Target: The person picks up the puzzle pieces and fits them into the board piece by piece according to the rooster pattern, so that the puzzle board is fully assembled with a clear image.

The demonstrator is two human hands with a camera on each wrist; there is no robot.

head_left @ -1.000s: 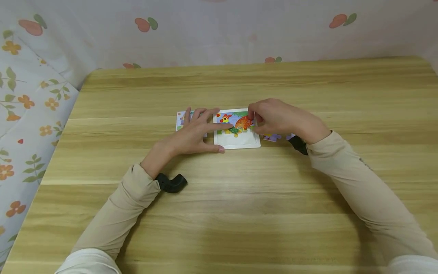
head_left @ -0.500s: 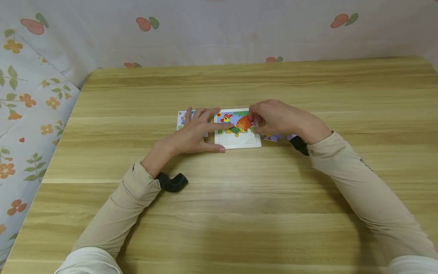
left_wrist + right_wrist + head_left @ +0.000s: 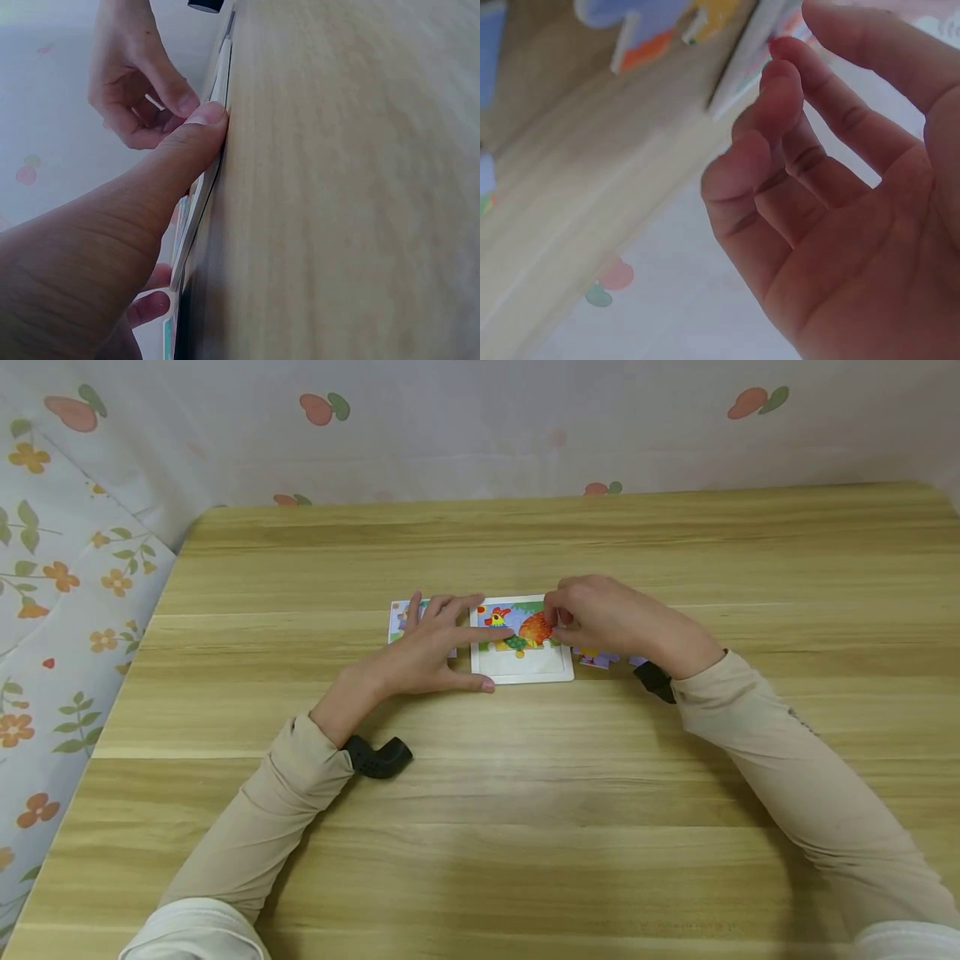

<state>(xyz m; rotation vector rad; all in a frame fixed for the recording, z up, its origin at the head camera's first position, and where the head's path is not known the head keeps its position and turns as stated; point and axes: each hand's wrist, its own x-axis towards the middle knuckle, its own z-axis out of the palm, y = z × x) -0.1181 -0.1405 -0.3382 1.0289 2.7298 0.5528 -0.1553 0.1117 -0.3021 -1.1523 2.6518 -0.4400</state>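
Note:
A white-framed jigsaw puzzle lies on the table, its upper part filled with a hen picture and its lower part bare white. My left hand spreads over its left side, index finger reaching across the picture and thumb at the front edge. In the left wrist view the thumb lies along the tray's edge. At the puzzle's right side is my right hand, bent index finger and thumb down at the picture. In the right wrist view, a fingertip meets the board; whether they pinch a piece I cannot tell.
Loose purple and yellow jigsaw pieces lie right of the tray, partly under the right hand. Another picture board lies to the left, mostly covered by the left hand. Black wrist-worn devices stick out by both cuffs. A patterned curtain hangs behind the table.
The right thumb has shifted slightly inward and up along the puzzle's right side. The left hand keeps its place on the tray.

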